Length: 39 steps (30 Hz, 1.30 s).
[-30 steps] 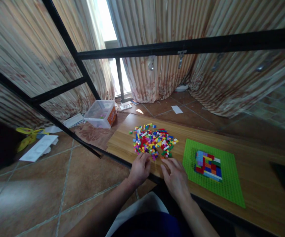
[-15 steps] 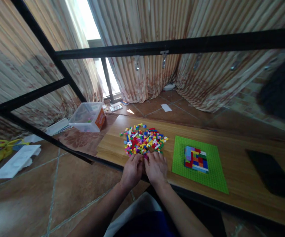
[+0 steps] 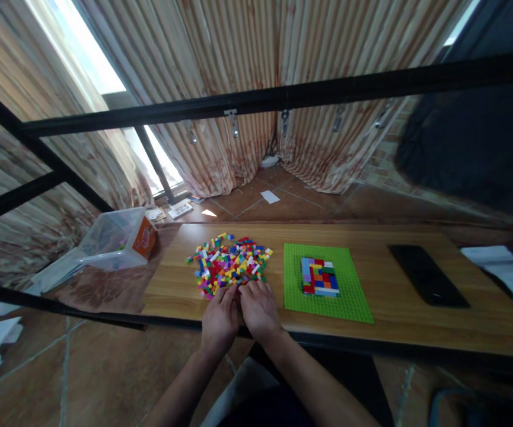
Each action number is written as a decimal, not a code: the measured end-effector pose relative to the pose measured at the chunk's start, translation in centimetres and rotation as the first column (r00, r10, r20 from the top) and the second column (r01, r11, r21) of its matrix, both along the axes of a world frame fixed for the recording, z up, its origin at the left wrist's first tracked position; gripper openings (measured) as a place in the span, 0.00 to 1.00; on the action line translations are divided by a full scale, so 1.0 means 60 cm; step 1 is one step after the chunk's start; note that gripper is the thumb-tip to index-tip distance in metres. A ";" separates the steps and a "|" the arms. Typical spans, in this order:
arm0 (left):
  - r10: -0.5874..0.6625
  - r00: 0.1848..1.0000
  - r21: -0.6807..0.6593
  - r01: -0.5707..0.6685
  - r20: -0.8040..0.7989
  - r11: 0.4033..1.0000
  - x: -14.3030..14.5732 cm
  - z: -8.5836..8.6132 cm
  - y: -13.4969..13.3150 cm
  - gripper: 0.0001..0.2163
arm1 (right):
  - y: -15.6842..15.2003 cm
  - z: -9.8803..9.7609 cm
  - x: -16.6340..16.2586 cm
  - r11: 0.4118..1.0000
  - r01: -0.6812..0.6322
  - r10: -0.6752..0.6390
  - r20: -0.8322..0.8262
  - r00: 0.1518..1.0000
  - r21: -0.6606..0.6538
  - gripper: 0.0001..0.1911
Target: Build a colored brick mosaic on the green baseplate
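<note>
A loose pile of small coloured toy bricks is spread over the left part of the wooden table. At the pile's near edge, my left hand and my right hand are close together, fingers curled and fingertips meeting. Whatever lies between those fingertips is hidden by the hands. To the right of my right hand a green baseplate lies flat. Near its middle sits a compact multicoloured block of joined bricks, apart from both hands.
A black flat slab lies on the table's right part. Beyond the left end stands a clear plastic box with an orange label. A black metal bar crosses in front of the curtains. Papers show past the right side.
My view has turned to the right, so the table and hands appear further left and more of its right end shows. Both hands stay together at the pile's near edge.
</note>
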<state>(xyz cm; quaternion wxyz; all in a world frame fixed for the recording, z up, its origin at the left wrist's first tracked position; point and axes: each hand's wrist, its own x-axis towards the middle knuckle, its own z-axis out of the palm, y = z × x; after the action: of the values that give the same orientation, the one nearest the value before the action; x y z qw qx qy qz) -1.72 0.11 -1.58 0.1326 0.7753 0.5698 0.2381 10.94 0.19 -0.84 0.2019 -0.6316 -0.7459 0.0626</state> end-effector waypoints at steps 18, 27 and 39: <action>0.020 0.992 0.043 -0.015 -0.126 0.999 0.005 0.010 0.003 0.16 | -0.050 0.040 0.321 0.904 0.297 -0.185 -0.908 -0.375 -0.307 0.09; 0.020 0.986 0.085 -0.006 -0.167 0.996 0.007 0.004 0.006 0.16 | -0.008 -0.004 0.372 0.846 0.475 -0.369 -0.908 0.197 -0.241 0.20; 0.047 0.972 0.086 -0.027 -0.230 0.996 0.013 0.004 0.006 0.16 | 0.035 -0.020 0.365 0.910 0.409 -0.339 -0.701 0.627 -0.075 0.17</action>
<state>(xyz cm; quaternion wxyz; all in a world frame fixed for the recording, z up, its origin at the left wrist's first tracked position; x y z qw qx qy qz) -0.92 0.48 -1.35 0.0287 0.7918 0.5854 0.1718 32.83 2.27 -2.04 0.5061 -0.6909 -0.4673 0.2195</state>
